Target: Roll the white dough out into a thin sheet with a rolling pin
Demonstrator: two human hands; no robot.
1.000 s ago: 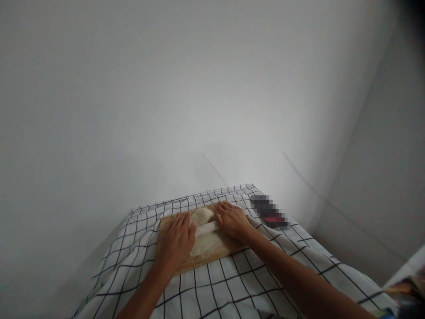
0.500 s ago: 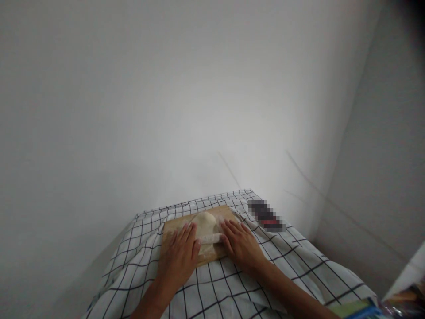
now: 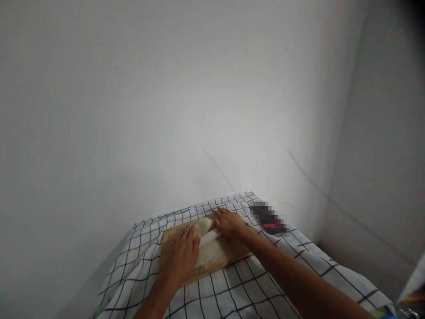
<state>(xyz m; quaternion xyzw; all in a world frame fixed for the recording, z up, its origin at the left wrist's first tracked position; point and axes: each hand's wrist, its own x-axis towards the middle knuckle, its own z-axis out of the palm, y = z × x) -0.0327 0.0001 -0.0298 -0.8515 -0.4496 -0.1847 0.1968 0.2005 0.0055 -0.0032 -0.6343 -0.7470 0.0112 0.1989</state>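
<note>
A slim, pale rolling pin (image 3: 210, 237) lies slantwise over a piece of dough (image 3: 203, 226) on a floured wooden board (image 3: 212, 265). My left hand (image 3: 185, 248) rests over the pin's left end, its fingers stretched out flat toward the far side. At the pin's right end is my right hand (image 3: 228, 222), with its fingers bent down over it near the board's far edge. Both ends of the pin are hidden under the hands. The pale dough shows just beyond the pin, between the two hands.
A white cloth with black checks (image 3: 212, 297) covers the table and is wrinkled around the board. To the right lies a dark and red item (image 3: 268, 218), blurred out. Plain walls (image 3: 199, 110) stand behind and at right. Colourful packaging (image 3: 413, 303) shows at the lower right corner.
My right hand has moved away from me, and its end of the rolling pin has swung farther off. Less dough shows beyond the pin. My left hand has stayed nearly in place.
</note>
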